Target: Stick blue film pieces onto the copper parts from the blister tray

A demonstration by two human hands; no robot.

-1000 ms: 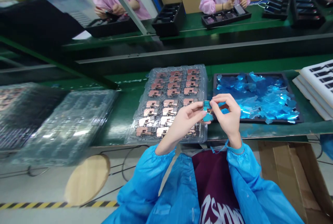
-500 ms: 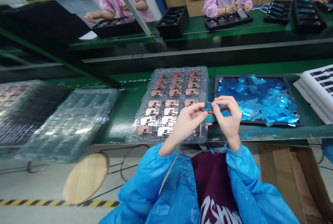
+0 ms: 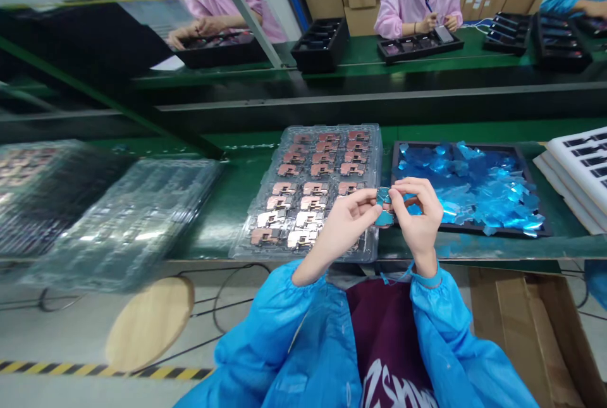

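Blue-faced and small, the board (image 3: 384,218) sits pinched between both hands, at the right edge of the tray (image 3: 374,155) as seen from above; how high it is held is hard to judge. Its long axis runs roughly away from the body, so the hands flank it. The left hand (image 3: 348,221), nearer the tray and partly covering its near right part, grips the board's left side, thumb on the face, fingers curled behind. The right hand (image 3: 420,215) pinches the far right corner between thumb and forefinger; whether film lies under that pinch cannot be told. Copper-coloured parts (image 3: 313,190) fill rows in the tray. Right of the tray, beyond the right hand, a dark bin (image 3: 396,158) holds loose blue film (image 3: 474,180).
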